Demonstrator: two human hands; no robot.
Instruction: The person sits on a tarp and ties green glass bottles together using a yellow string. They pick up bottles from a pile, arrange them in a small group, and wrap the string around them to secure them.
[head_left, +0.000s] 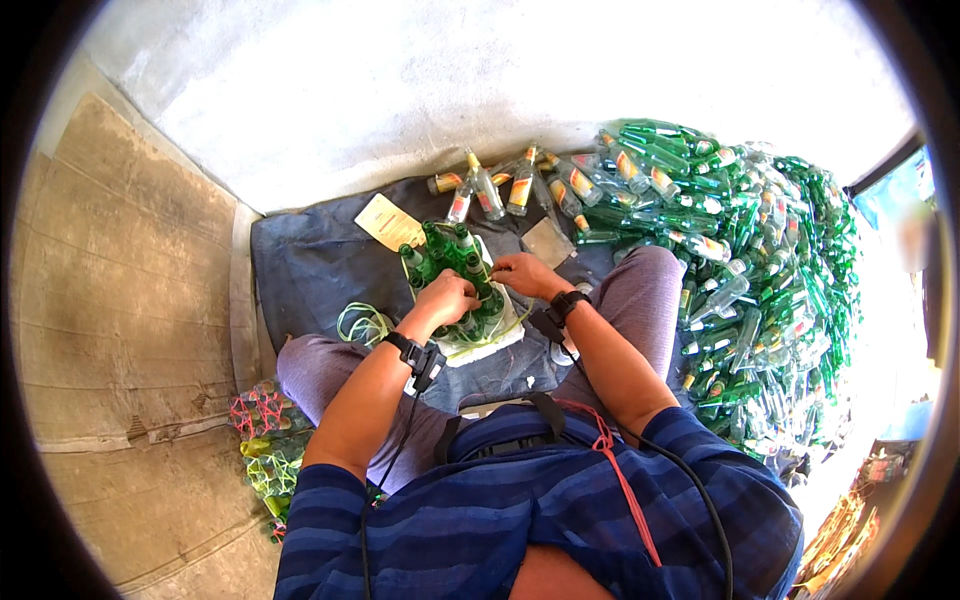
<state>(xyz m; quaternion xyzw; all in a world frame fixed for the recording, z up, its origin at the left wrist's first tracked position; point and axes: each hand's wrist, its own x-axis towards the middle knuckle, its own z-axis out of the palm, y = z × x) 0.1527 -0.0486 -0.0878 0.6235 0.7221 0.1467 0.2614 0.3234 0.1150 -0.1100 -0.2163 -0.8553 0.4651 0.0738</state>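
- Currently, green bottles (440,253) are standing clustered on a pale pad (497,346) over a dark blue cloth (310,262).
- The left hand (448,298) is curling over the bottles; whether it is gripping one is staying unclear from this view.
- The right hand (527,275) is hovering by the cluster's right edge, fingertips narrowed, its hold too small to tell.
- Green strapping (364,324) is lying coiled leftward.

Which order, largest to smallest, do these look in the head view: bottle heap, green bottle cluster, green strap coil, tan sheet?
1. Bottle heap
2. Green bottle cluster
3. Green strap coil and tan sheet: too alike to rank
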